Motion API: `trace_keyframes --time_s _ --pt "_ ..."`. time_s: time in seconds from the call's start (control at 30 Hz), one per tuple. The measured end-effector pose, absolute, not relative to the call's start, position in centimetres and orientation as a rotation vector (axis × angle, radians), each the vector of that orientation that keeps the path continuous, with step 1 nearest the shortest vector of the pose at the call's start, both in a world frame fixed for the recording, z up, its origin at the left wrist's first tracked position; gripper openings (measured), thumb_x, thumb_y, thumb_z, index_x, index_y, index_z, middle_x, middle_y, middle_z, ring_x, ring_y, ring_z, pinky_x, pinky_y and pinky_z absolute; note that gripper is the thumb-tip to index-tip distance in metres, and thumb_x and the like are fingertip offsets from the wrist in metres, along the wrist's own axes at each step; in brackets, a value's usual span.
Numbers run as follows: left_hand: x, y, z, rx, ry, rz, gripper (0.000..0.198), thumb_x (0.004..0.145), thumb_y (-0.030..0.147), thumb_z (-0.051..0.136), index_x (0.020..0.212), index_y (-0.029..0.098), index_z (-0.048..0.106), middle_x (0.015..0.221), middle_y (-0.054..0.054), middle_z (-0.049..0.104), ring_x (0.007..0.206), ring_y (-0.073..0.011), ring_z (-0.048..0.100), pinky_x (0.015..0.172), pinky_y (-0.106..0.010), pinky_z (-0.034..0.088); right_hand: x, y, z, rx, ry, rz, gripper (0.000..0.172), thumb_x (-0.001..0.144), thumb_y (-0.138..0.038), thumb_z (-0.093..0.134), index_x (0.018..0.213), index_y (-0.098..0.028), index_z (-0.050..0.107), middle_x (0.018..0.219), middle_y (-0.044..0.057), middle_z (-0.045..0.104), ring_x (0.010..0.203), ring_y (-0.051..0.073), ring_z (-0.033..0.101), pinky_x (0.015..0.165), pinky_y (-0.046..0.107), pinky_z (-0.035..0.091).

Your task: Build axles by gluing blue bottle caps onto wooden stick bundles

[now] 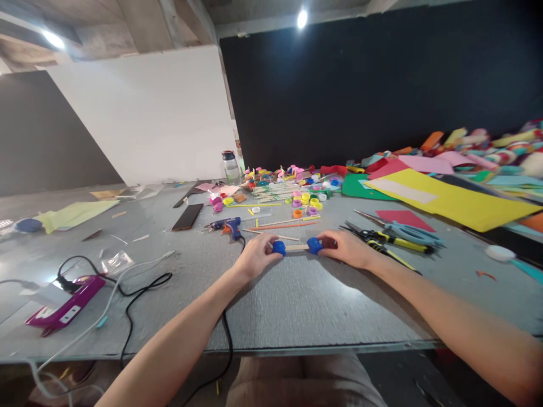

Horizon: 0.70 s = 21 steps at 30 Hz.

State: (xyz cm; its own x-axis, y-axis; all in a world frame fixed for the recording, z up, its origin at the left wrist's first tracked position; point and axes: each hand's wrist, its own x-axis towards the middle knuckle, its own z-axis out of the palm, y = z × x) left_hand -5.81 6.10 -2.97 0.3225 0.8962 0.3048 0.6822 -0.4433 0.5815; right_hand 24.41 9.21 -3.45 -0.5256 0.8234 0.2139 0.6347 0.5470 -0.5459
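Note:
Between my two hands, low over the grey table, is a short pale wooden stick (297, 247) with a blue bottle cap at each end. My left hand (259, 251) pinches the left blue cap (279, 247) between thumb and fingers. On the other side, the right blue cap (314, 245) is held by the fingertips of my right hand (341, 246). A blue glue gun (229, 226) lies just beyond my left hand, its black cord running under my left forearm. Pliers with yellow-black handles (392, 239) lie close to my right hand.
Wooden sticks and bottle caps (305, 198) spread behind my hands. Blue-handled scissors (413, 232) and a yellow sheet (462, 200) lie to the right. At the left are a dark phone (187, 217), a purple power strip (65, 305) and loose cables. A bottle (231, 167) stands at the back.

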Motion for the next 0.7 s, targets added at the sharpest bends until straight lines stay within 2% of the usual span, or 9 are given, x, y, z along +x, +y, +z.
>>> trace_keyframes --time_s 0.47,0.7 --pt "-5.37 5.78 -2.74 2.268 1.396 0.855 0.031 0.079 0.015 0.080 0.108 0.019 0.072 0.093 -0.003 0.069 0.084 -0.0182 0.063 0.078 -0.030 0.049 24.05 8.84 -3.45 -1.216 -2.299 0.508 0.020 0.084 -0.041 0.071 0.091 -0.023 0.066 0.079 0.003 0.070 0.073 0.023 0.063 0.067 0.035 0.040" --pt "-5.36 5.83 -2.79 2.282 1.410 0.847 0.030 0.079 0.016 0.081 0.107 0.017 0.072 0.094 -0.003 0.069 0.083 -0.0184 0.063 0.078 -0.031 0.049 23.87 8.74 -3.26 -1.218 -2.307 0.526 0.021 0.085 -0.041 0.071 0.095 -0.022 0.069 0.080 0.003 0.071 0.073 0.023 0.063 0.067 0.035 0.041"
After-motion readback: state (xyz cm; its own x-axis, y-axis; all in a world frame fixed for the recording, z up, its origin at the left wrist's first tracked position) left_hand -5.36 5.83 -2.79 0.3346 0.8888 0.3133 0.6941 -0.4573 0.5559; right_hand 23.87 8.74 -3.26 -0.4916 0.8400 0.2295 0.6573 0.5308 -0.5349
